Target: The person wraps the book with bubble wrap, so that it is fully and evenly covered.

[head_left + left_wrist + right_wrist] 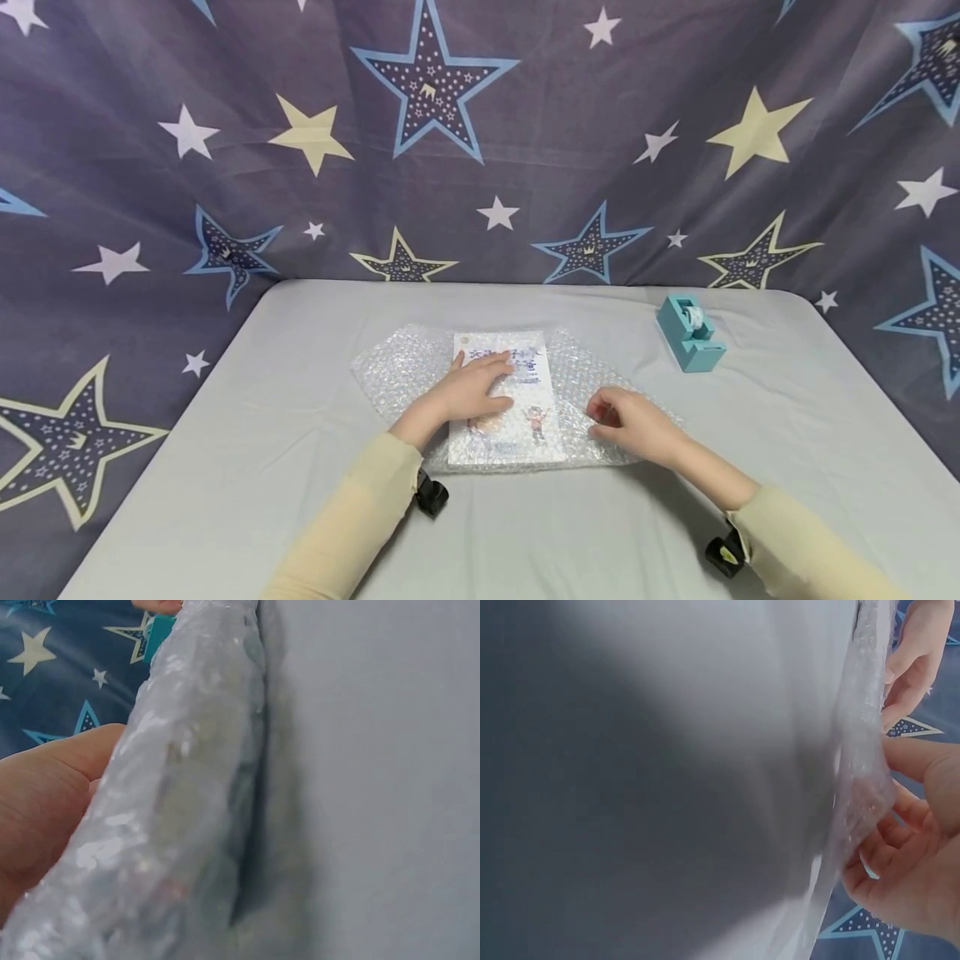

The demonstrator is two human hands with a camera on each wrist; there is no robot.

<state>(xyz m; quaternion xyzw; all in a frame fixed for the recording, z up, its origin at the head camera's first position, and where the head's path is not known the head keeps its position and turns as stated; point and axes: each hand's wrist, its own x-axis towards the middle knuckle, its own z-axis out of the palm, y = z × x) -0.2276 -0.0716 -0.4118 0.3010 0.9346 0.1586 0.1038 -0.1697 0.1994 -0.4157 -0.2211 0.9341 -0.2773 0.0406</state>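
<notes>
A white rectangular book with blue lettering and a small printed figure (532, 400) is located near the middle of the pale grey cloth-covered tabletop (300, 400), on a sheet of clear plastic bubble wrap (401, 367); film appears to be laid over at least part of the cover. The left hand (472, 390) is laid over the book with fingers spread. The right hand (637, 422) is held at the wrap's right portion with fingers bent; whether film is pinched cannot be told.

Risks are judged as follows. Should left-hand pressure be eased, the book could be slid askew by a pull on the slick film. Should the right side be drawn unevenly, creases or a loose corner could be caused. Should tape be required from the teal block-shaped tape dispenser (697, 354), standing well apart at far right, unheld film could be sprung back.
</notes>
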